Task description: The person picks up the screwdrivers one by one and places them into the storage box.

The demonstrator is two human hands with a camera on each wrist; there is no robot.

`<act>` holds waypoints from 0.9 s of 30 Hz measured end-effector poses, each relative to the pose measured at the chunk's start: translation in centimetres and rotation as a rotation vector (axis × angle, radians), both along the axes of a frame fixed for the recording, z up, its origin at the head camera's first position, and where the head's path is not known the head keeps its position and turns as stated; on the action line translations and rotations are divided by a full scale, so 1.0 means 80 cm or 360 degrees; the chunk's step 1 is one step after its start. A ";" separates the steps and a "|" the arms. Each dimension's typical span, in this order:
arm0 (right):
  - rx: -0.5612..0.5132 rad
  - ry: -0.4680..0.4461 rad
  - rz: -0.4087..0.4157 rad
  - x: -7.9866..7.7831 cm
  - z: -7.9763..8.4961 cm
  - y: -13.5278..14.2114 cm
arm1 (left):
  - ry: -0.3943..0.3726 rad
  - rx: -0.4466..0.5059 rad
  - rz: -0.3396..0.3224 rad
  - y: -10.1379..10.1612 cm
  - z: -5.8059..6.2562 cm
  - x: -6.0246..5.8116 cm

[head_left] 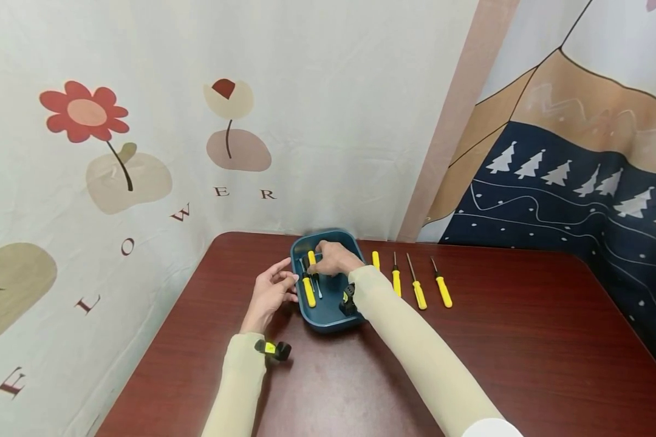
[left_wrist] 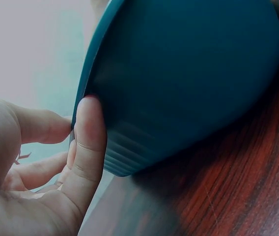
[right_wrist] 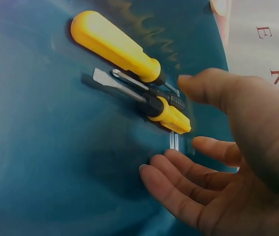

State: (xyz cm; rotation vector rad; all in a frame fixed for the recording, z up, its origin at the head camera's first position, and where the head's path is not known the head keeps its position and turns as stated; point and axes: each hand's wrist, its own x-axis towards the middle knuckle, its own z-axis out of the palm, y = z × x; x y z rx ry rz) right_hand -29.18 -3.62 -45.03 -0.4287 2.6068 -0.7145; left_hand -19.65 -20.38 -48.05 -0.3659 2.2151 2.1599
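A blue plastic tray (head_left: 328, 320) stands near the table's back edge. My left hand (head_left: 269, 296) pinches its left rim between thumb and fingers; in the left wrist view a finger (left_wrist: 89, 132) presses the outer wall. Inside lie a yellow-handled screwdriver (right_wrist: 112, 44), a second yellow screwdriver (right_wrist: 171, 118) with a flat tip, and a small black screwdriver (right_wrist: 174, 100) between them. My right hand (head_left: 334, 259) reaches into the tray over these tools. Its thumb and fingers are spread apart around the second screwdriver's handle end, with nothing held between them.
Right of the tray, several yellow screwdrivers lie in a row on the brown table: one (head_left: 375, 260) partly hidden by the right sleeve, others (head_left: 396, 282), (head_left: 419, 294) beside it, and the rightmost screwdriver (head_left: 444, 292). A printed curtain (head_left: 328, 121) hangs behind the table.
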 end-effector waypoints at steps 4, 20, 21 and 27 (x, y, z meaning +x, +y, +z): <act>0.0014 0.0021 0.0041 0.003 0.004 0.006 | 0.0002 -0.0004 0.0003 0.000 0.000 -0.001; 0.0139 0.0121 0.0361 0.012 0.013 0.025 | -0.0028 -0.0024 -0.0002 0.001 0.001 -0.001; 0.0147 0.0135 0.0378 0.013 0.015 0.025 | -0.0027 -0.0027 -0.0002 0.001 0.001 -0.001; 0.0189 0.0209 0.0457 0.020 0.026 0.028 | -0.0010 -0.0040 0.0006 0.001 0.000 0.000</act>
